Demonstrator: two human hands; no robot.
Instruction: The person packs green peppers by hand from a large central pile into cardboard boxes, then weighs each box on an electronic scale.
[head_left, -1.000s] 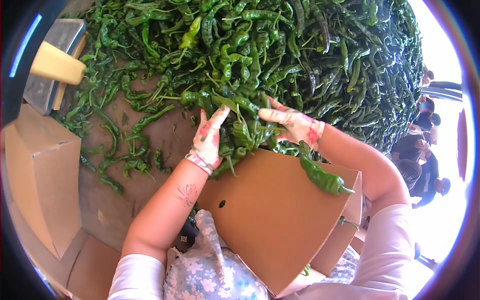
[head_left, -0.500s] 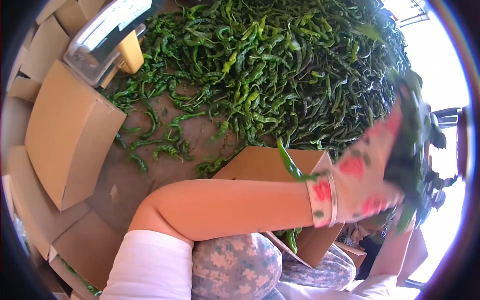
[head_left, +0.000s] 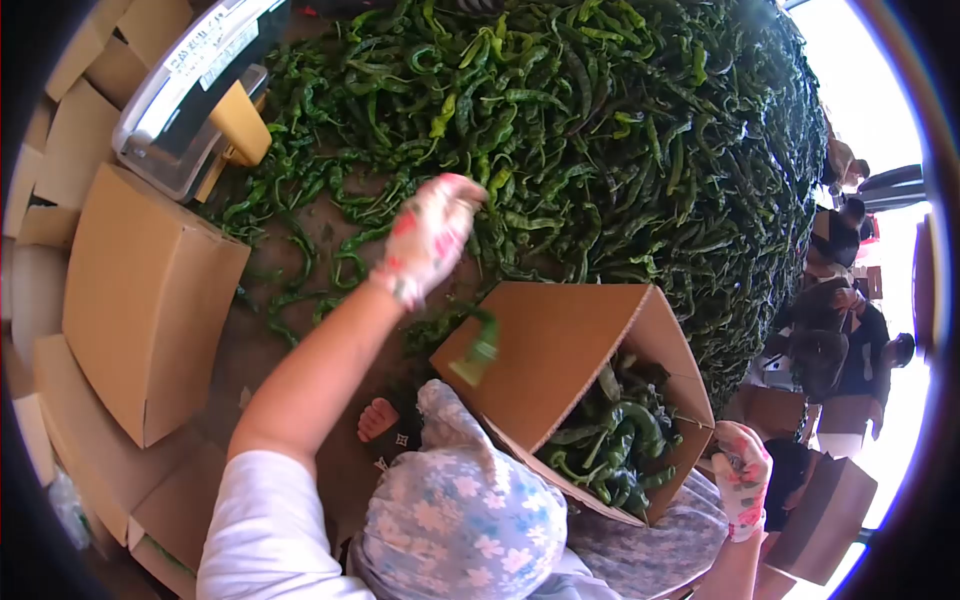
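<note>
My left hand [head_left: 430, 242], in a floral glove, is stretched over the near edge of a big heap of green chili peppers [head_left: 590, 130]. Its fingers look curled, and what they hold, if anything, is hidden. Below it a blurred green pepper [head_left: 478, 350] is in the air beside an open cardboard box [head_left: 545, 340]. The box lies tilted against my lap, with several peppers [head_left: 615, 440] inside. My right hand [head_left: 742, 475], in a matching glove, is closed at the box's right edge.
At the left stand a cardboard box [head_left: 145, 300] and a scale with a clear plastic cover [head_left: 160, 150] and a yellow part [head_left: 240, 122]. Loose peppers lie on the brown floor [head_left: 330, 215]. Several people [head_left: 840, 235] and more boxes [head_left: 825, 515] are at the right.
My left hand has swung from the far right back to the heap. The dark green bunch at my hands is gone from there. My right hand has come to the box's edge.
</note>
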